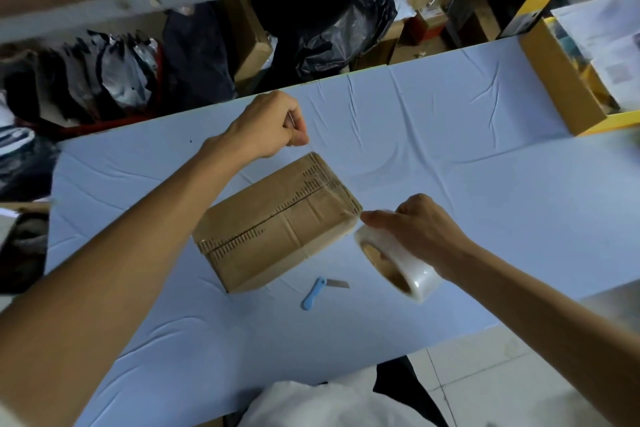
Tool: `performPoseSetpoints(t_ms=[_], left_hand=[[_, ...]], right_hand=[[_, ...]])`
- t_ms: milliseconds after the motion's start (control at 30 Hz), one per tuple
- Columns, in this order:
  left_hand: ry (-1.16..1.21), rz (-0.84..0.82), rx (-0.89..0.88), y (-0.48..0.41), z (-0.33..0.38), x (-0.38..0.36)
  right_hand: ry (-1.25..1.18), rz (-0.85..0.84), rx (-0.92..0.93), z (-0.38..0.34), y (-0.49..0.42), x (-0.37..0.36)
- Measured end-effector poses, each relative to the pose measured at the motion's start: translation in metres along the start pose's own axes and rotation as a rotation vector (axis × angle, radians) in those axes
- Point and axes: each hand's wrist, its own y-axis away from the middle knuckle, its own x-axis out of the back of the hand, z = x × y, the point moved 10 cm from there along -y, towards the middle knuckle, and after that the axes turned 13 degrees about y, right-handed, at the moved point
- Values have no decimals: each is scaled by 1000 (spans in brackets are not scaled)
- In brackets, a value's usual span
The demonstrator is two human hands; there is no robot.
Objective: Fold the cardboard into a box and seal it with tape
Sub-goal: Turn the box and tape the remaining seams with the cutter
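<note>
A closed brown cardboard box (273,222) lies flat on the blue-covered table (450,156), its top flaps meeting along a middle seam. My right hand (422,229) grips a roll of clear tape (405,263) at the box's near right corner, with the thumb pressing by that corner. A strip of clear tape (334,184) runs from the roll across the right end of the box. Past the box's far corner, my left hand (270,125) hovers with its fingers pinched on the strip's free end.
A small blue-handled knife (313,293) with its blade out lies just in front of the box. An open cardboard carton (561,80) holding papers stands at the table's far right. Behind the table are shelves, black bags (332,21) and more boxes.
</note>
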Motion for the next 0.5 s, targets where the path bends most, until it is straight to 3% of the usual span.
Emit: performPoseSetpoints(t_ms=[300, 500], left_hand=[[61, -57, 85, 0, -16, -15], [295, -51, 313, 5, -45, -25]], right_hand=[[43, -13, -18, 3, -8, -5], [61, -36, -19, 2, -11, -7]])
